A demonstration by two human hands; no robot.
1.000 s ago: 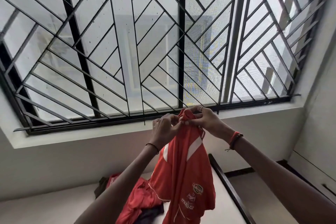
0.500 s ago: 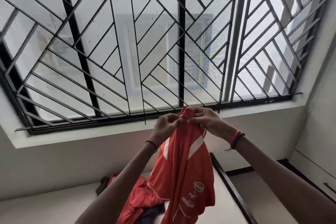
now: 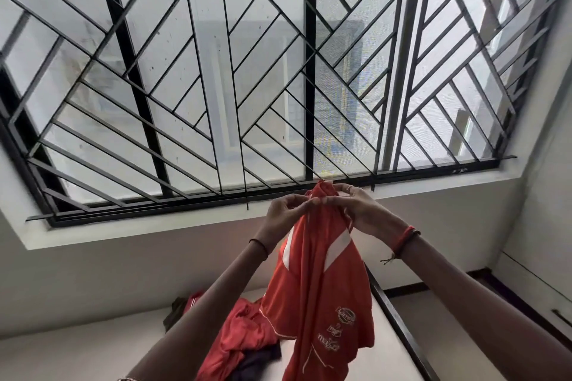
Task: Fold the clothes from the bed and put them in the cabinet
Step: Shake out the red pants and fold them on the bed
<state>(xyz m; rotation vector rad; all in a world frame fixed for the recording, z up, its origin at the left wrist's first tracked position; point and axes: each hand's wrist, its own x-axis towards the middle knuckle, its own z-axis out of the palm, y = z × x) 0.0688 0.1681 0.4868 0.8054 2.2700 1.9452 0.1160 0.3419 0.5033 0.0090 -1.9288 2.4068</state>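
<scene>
The red shirt (image 3: 318,281) hangs in the air in front of the window grille (image 3: 216,80), held up by its top edge, and its lower part with white printed logos falls down above the bed (image 3: 93,353). It has white stripes near the shoulders. The left hand (image 3: 283,215) pinches the top of the cloth with curled fingers, and the right hand (image 3: 359,210) grips the same top part just beside it, so the two hands almost touch each other. On the bed, under the left arm, lies a pile of other clothes (image 3: 244,337), red with something dark beneath. The dark bed frame (image 3: 399,328) runs along the right side of the mattress.
</scene>
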